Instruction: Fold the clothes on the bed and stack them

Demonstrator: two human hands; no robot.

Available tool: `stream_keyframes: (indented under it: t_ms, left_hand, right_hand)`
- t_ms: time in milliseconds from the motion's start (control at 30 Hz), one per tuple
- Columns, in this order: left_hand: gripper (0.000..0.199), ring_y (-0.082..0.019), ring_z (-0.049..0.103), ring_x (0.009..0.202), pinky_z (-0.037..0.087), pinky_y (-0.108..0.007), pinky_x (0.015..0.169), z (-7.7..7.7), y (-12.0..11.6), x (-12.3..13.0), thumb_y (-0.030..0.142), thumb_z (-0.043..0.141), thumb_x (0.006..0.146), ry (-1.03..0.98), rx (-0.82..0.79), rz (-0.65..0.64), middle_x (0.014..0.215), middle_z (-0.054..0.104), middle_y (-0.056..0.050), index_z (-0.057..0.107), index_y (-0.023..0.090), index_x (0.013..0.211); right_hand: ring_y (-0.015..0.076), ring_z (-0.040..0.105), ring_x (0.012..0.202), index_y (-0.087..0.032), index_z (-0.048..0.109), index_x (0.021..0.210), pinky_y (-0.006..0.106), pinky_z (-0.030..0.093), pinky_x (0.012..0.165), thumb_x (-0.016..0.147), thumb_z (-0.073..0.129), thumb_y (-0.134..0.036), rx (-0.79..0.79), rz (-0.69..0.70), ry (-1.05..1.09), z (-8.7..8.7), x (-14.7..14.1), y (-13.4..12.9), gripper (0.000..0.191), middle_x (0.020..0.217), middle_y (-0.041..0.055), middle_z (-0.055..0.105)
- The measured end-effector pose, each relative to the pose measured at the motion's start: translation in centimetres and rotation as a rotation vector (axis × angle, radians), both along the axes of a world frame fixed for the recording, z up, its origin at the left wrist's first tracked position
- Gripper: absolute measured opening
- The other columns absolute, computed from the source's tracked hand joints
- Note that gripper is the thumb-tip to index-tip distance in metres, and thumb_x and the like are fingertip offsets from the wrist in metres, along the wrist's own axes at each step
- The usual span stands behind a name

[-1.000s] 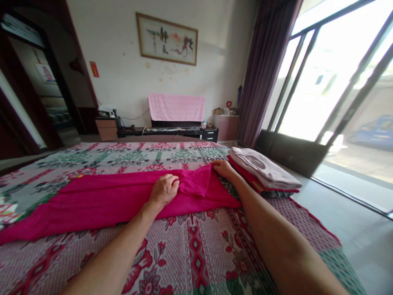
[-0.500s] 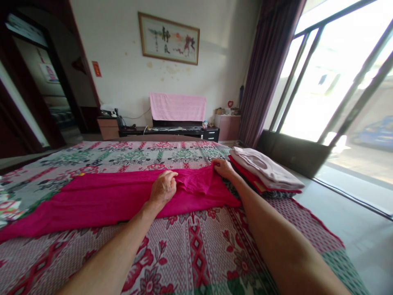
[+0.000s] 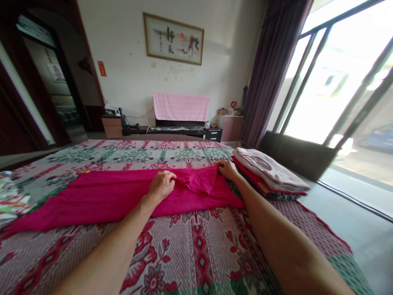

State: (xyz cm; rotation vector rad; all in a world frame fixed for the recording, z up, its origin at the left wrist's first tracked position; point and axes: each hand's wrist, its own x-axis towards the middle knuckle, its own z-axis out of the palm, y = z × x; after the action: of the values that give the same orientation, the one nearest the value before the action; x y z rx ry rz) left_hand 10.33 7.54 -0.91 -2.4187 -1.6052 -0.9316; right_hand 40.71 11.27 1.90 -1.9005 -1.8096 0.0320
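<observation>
A bright pink garment [image 3: 116, 192] lies stretched lengthwise across the patterned bedspread, its narrow end trailing off to the left. It looks like a long-sleeved top, folded into a strip. My left hand [image 3: 162, 183] is closed on the cloth near its middle, fingers curled over a fold. At the far right corner my right hand [image 3: 227, 169] pinches the garment's upper edge. Between the two hands the fabric is rumpled, with a loose flap lying on top. Just right of my right hand is a stack of folded clothes [image 3: 270, 168], pale pink on top and red beneath.
The floral bedspread [image 3: 172, 254] covers the surface in front of me. Some printed cloth [image 3: 12, 196] sits at the left edge. Beyond are a low black cabinet [image 3: 181, 133] and a pink towel [image 3: 181, 107] draped over something. Large windows [image 3: 334, 94] stand on the right.
The view has shifted slightly, so everything sits a little further right. Both hands keep their hold on the pink garment, with the left drawn slightly away from the right.
</observation>
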Motion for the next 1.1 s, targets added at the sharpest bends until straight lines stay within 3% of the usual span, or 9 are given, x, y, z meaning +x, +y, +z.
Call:
stream_keyframes:
  t_ms: [133, 400, 533, 700, 867, 1000, 1100]
  left_hand:
    - [0.026, -0.020, 0.062, 0.087, 0.048, -0.031, 0.085, 0.3, -0.3, 0.2, 0.013, 0.048, 0.077, 0.038, -0.040, 0.049, 0.088, 0.069, -0.005, 0.071, 0.022, 0.086]
    - [0.027, -0.022, 0.059, 0.090, 0.046, -0.031, 0.082, 1.0, -0.6, 0.1, 0.013, 0.046, 0.081, 0.101, 0.043, 0.057, 0.089, 0.066, -0.006, 0.070, 0.022, 0.091]
    - [0.030, -0.019, 0.060, 0.090, 0.047, -0.028, 0.082, 1.1, -0.9, 0.1, 0.013, 0.047, 0.081, 0.113, -0.001, 0.045, 0.091, 0.067, -0.005, 0.072, 0.023, 0.094]
    - [0.033, -0.020, 0.061, 0.088, 0.047, -0.031, 0.085, 1.3, -1.0, 0.1, 0.010, 0.046, 0.078, 0.176, 0.003, -0.012, 0.088, 0.067, -0.005, 0.074, 0.023, 0.090]
    - [0.032, -0.020, 0.061, 0.092, 0.047, -0.033, 0.088, 2.2, -1.4, 1.6, 0.012, 0.046, 0.081, 0.123, 0.160, -0.117, 0.096, 0.068, -0.007, 0.071, 0.017, 0.101]
    - [0.023, -0.019, 0.061, 0.092, 0.048, -0.033, 0.088, 2.6, -2.1, 3.2, 0.019, 0.047, 0.087, 0.114, 0.181, -0.272, 0.094, 0.067, -0.006, 0.070, 0.019, 0.093]
    - [0.021, -0.018, 0.061, 0.092, 0.048, -0.033, 0.087, 2.4, -2.6, 3.7, 0.023, 0.050, 0.088, 0.128, 0.153, -0.320, 0.093, 0.067, -0.006, 0.070, 0.019, 0.088]
  right_hand:
    - [0.0168, 0.065, 0.098, -0.023, 0.073, 0.106, 0.022, 0.046, 0.086, 0.080, 0.052, -0.014, 0.015, -0.023, 0.007, 0.0, -0.1, -0.1, 0.035, 0.102, 0.0017, 0.074]
    - [0.0164, 0.065, 0.099, -0.025, 0.075, 0.101, 0.022, 0.046, 0.087, 0.079, 0.052, -0.014, 0.025, -0.033, 0.016, -0.2, 0.0, 0.0, 0.033, 0.101, 0.0001, 0.074]
    - [0.0167, 0.065, 0.098, -0.023, 0.075, 0.100, 0.021, 0.047, 0.087, 0.079, 0.052, -0.015, 0.038, -0.046, 0.045, -0.3, 0.0, 0.1, 0.033, 0.100, 0.0011, 0.074]
    - [0.0180, 0.066, 0.096, -0.019, 0.075, 0.099, 0.022, 0.048, 0.085, 0.078, 0.054, -0.017, 0.046, -0.078, 0.158, -0.8, 0.7, 0.8, 0.030, 0.099, 0.0036, 0.074]
    - [0.0159, 0.068, 0.072, -0.012, 0.070, 0.109, 0.023, 0.053, 0.069, 0.078, 0.053, -0.021, 0.100, -0.159, 0.444, -1.3, 1.8, 1.7, 0.037, 0.086, 0.0058, 0.074]
    - [0.0140, 0.066, 0.067, -0.015, 0.071, 0.106, 0.022, 0.052, 0.065, 0.077, 0.053, -0.021, 0.160, -0.099, 0.491, -0.6, 1.9, 1.7, 0.034, 0.083, 0.0046, 0.073]
    - [0.0124, 0.063, 0.058, -0.015, 0.072, 0.097, 0.020, 0.049, 0.055, 0.077, 0.055, -0.022, 0.044, -0.078, 0.507, 0.4, 1.4, 1.4, 0.027, 0.073, 0.0033, 0.072]
